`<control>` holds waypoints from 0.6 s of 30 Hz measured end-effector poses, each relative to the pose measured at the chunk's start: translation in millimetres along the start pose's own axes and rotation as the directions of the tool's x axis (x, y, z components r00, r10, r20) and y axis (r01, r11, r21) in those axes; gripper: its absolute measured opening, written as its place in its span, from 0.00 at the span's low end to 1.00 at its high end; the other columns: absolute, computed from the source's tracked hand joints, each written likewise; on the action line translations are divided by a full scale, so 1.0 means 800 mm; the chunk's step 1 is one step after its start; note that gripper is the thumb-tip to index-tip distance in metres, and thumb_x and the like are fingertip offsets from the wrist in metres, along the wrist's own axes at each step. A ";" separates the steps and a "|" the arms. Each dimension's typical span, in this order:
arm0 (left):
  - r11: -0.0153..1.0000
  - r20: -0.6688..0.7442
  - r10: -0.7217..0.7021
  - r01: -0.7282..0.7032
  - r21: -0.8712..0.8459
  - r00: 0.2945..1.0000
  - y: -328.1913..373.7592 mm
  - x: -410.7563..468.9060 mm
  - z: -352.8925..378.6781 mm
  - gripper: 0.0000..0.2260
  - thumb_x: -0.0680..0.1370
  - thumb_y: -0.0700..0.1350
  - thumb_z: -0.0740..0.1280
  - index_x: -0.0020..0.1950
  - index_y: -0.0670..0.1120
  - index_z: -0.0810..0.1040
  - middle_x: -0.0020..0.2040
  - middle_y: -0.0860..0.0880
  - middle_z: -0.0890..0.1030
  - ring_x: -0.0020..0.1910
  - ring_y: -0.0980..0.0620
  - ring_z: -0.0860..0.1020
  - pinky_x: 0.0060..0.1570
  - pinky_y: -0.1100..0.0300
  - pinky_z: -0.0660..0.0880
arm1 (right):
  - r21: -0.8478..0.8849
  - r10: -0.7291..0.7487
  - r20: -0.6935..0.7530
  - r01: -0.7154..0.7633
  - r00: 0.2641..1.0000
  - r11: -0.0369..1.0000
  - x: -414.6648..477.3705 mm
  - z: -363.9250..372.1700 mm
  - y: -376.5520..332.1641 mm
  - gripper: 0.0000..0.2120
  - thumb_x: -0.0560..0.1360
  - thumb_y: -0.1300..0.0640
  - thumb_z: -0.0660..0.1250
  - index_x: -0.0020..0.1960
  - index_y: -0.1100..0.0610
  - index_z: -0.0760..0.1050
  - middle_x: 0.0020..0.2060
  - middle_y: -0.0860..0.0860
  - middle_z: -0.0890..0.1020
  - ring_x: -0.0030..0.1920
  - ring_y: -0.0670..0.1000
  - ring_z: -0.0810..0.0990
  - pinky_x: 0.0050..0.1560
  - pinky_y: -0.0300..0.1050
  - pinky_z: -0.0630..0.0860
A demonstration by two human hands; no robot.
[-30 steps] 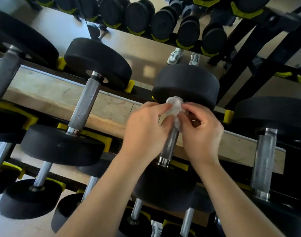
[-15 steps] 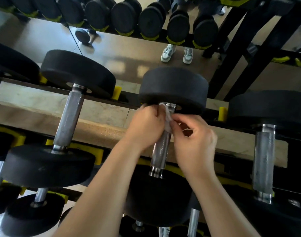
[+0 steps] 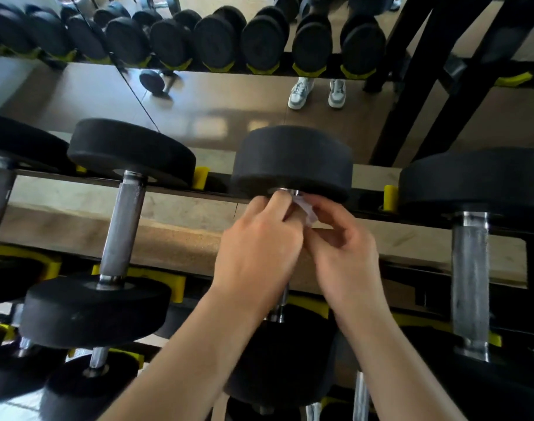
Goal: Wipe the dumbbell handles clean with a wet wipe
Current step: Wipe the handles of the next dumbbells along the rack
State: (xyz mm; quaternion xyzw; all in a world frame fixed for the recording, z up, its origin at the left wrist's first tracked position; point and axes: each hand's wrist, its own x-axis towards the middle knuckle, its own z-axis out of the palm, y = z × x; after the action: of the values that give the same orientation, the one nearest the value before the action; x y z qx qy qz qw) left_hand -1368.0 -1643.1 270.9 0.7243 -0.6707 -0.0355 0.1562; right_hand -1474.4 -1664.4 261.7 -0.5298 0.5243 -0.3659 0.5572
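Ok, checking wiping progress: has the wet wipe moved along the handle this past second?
No: the wet wipe stays at the far end of the handle, under the far weight head.

Bare left forearm [image 3: 183, 360] and right forearm [image 3: 390, 360]; mirrored pale grey-white sneakers [image 3: 300, 92], seemingly theirs.

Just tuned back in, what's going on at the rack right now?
A person is cleaning the middle dumbbell where it sits on the rack. The left hand and right hand both pinch a white wipe at the far end of its metal handle, just under the far weight. The hands hide most of the handle. Nothing touches the neighbouring dumbbells.
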 end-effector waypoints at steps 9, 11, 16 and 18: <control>0.983 -0.094 0.166 -0.172 -0.061 0.982 -0.026 -0.010 -0.009 0.10 0.74 0.42 0.69 0.54 0.43 0.83 0.49 0.46 0.82 0.46 0.48 0.81 0.41 0.50 0.80 | 0.308 0.253 -0.132 -0.203 0.958 0.930 0.029 0.010 0.006 0.05 0.74 0.60 0.71 0.45 0.51 0.83 0.38 0.44 0.85 0.40 0.42 0.83 0.37 0.32 0.77; 0.982 -0.117 0.183 -0.188 -0.034 0.976 -0.033 -0.006 -0.006 0.08 0.74 0.42 0.70 0.53 0.43 0.83 0.46 0.47 0.82 0.43 0.48 0.80 0.38 0.50 0.79 | 0.315 0.269 -0.171 -0.206 0.948 0.926 0.034 0.017 0.011 0.06 0.73 0.63 0.71 0.45 0.52 0.82 0.38 0.46 0.85 0.40 0.44 0.83 0.38 0.34 0.79; 0.962 -0.087 0.214 -0.195 0.193 0.973 -0.011 0.019 0.009 0.08 0.73 0.44 0.67 0.48 0.45 0.84 0.44 0.48 0.80 0.41 0.47 0.78 0.31 0.56 0.74 | -0.199 -0.125 -0.218 0.081 0.968 0.977 0.013 0.015 0.015 0.07 0.77 0.59 0.67 0.47 0.48 0.81 0.41 0.41 0.82 0.43 0.40 0.80 0.44 0.30 0.75; 0.923 -0.067 0.320 -0.295 0.248 0.945 -0.015 0.023 0.008 0.12 0.72 0.45 0.62 0.47 0.45 0.84 0.44 0.48 0.80 0.41 0.47 0.78 0.31 0.57 0.74 | 0.072 0.014 -0.072 -0.009 0.997 0.997 0.007 0.005 0.009 0.10 0.77 0.59 0.67 0.45 0.44 0.79 0.37 0.40 0.84 0.41 0.40 0.82 0.41 0.32 0.78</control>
State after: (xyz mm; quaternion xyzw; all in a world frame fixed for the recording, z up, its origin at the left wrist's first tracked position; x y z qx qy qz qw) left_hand -1356.1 -1661.4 264.3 0.6242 -0.7662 0.1074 0.1089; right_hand -1470.8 -1667.9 253.1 -0.4930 0.5338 -0.4000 0.5586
